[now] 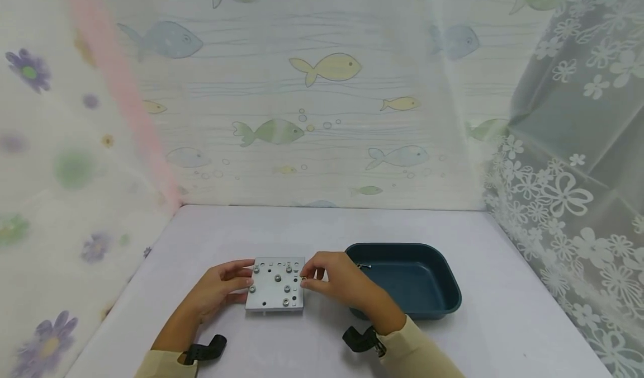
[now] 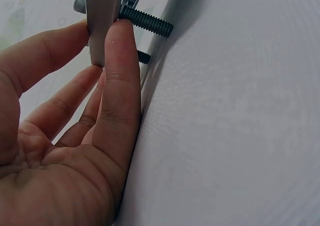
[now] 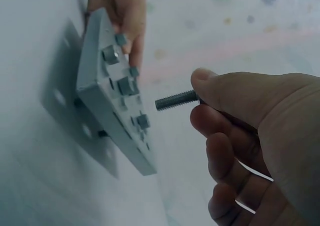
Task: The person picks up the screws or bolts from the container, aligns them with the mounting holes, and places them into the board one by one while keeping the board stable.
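A silver metal plate (image 1: 270,297) with holes lies level above the white table, several socket-head bolts standing in it. My left hand (image 1: 213,288) grips the plate's left edge between thumb and fingers. In the left wrist view the threaded shank of a bolt (image 2: 150,23) sticks out below the plate, beside a fingertip. My right hand (image 1: 344,277) is at the plate's right edge. Thumb and index finger pinch a bolt (image 3: 176,100) whose threaded end points toward the plate, apart from it; its head is hidden by the fingers.
Right of the plate stands a dark blue tray (image 1: 417,286), partly behind my right forearm. Near the tray's left side lie small metal bolts (image 1: 364,266). A fish-patterned curtain (image 1: 322,160) hangs behind the white table (image 1: 322,227), with more curtains at both sides.
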Available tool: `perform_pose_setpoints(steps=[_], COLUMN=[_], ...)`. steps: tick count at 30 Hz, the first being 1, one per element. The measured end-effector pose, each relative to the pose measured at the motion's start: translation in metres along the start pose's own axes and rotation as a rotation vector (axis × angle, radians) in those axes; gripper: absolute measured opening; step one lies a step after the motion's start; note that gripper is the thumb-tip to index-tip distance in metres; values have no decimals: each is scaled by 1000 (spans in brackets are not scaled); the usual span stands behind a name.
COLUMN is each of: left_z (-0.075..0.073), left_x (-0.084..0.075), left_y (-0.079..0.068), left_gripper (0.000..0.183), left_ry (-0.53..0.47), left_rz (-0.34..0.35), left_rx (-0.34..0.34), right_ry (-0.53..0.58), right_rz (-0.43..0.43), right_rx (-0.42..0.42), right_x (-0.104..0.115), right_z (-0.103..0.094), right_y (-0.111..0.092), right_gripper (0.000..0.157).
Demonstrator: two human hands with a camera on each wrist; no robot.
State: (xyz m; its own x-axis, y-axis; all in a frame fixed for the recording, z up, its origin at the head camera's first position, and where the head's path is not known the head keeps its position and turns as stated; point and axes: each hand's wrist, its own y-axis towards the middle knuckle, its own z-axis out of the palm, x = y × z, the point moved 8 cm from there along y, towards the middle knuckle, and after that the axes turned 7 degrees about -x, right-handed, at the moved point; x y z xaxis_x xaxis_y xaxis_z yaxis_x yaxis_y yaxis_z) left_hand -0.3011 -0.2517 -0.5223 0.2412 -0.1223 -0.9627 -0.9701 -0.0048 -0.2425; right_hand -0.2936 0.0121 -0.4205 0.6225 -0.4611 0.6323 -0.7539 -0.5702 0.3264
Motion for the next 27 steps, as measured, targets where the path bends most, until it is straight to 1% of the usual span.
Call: perform_pose_setpoints(steps=[4, 13, 27], left_z=[1, 2, 0], left_x=[1, 2, 0], left_y=[0, 0, -1], left_gripper=[65, 65, 65], left_ry=[-3, -5, -5], left_rz=[-1, 2, 4], left_rx=[2, -4, -5], right_ry=[-18, -46, -110], right_rz=[13, 51, 4], right_rx=[3, 42, 80], right_x=[0, -1, 6], right_z=[6, 18, 31], right_y=[-1, -1, 3], right_gripper=[11, 10, 12])
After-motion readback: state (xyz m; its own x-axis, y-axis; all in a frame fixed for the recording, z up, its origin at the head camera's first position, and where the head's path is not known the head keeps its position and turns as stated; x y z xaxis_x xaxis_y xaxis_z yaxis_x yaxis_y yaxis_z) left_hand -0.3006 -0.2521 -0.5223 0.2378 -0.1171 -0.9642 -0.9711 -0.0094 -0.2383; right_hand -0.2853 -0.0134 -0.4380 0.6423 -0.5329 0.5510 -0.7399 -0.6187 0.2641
